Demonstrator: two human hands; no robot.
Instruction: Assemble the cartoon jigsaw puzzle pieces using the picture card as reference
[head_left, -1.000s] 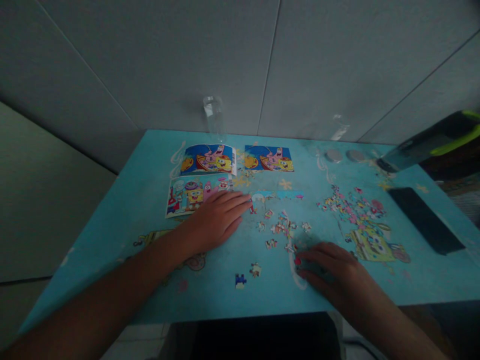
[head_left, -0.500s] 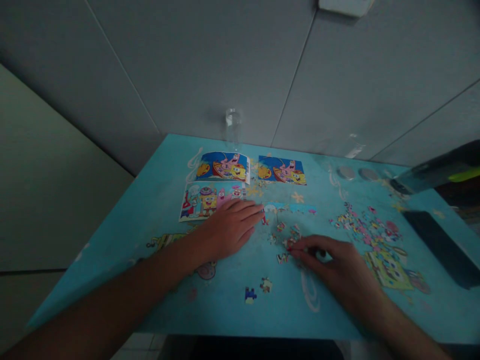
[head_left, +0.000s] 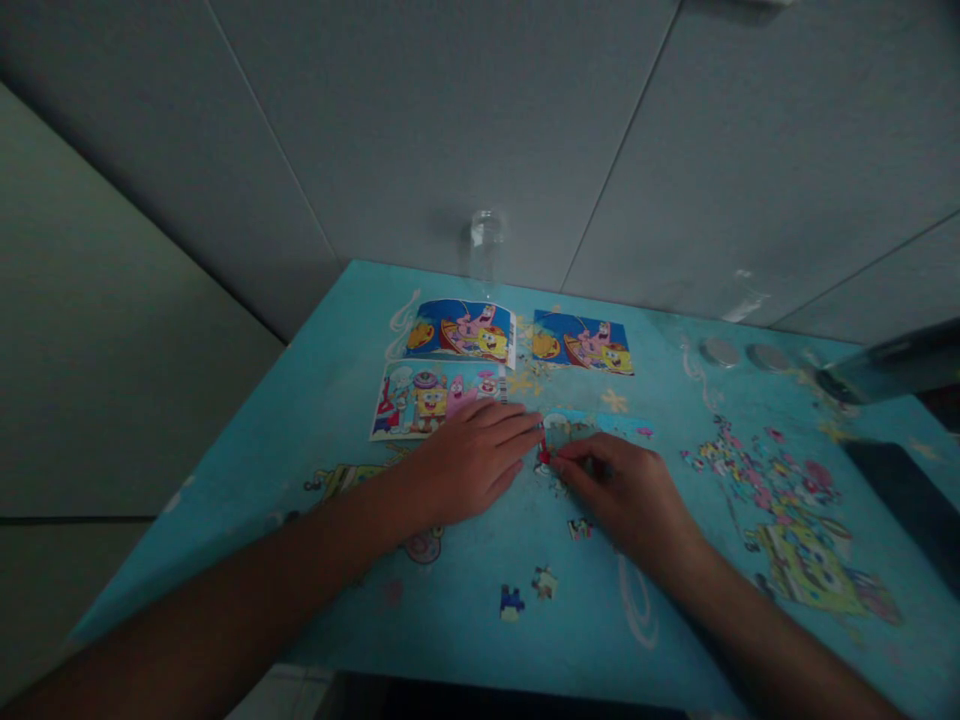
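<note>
My left hand lies flat with its fingers stretched out. It covers the lower right of a cartoon picture sheet, its fingertips at the left end of a partly joined jigsaw strip. My right hand pinches a small, partly hidden reddish puzzle piece just below that end. Whether the piece touches the strip I cannot tell. Nearer to me lie a black-and-white puzzle piece, a pale puzzle piece and a blue one.
A heap of loose pieces spreads at the right, beside a dark flat slab. Behind are a curled picture sheet, a blue cartoon picture, a clear jar, two round lids and a dark bottle lying sideways.
My right hand has moved up and left, from the loose pieces to the strip's left end, with the reddish piece in its pinch. My left hand stays flat; the view has shifted slightly.
</note>
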